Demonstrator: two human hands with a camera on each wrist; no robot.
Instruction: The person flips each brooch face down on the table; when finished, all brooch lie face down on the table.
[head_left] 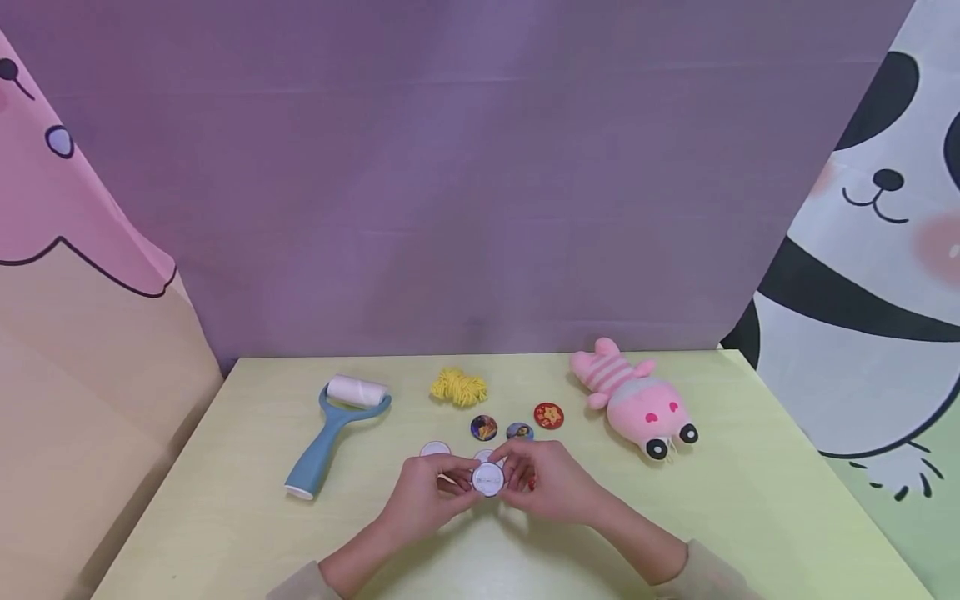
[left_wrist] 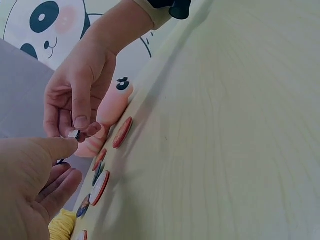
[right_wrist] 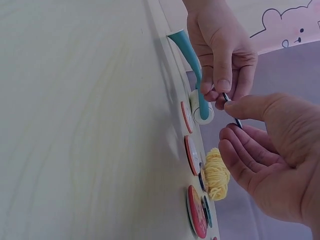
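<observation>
Fingers (head_left: 462, 502) of the left hand (head_left: 423, 498) and right hand (head_left: 557, 481) pinch a round badge (head_left: 488, 479) at opposite edges, which I judge, watching remotely, leaves its white side uncovered. Beyond the badge, yellow yarn (head_left: 459, 388) lies on the pale table (head_left: 750, 500); behind, a purple backdrop (head_left: 480, 167).

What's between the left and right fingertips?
A round pin-back badge, pale back facing the head camera, pinched by the left hand and right hand. Clearest in head view.
</observation>
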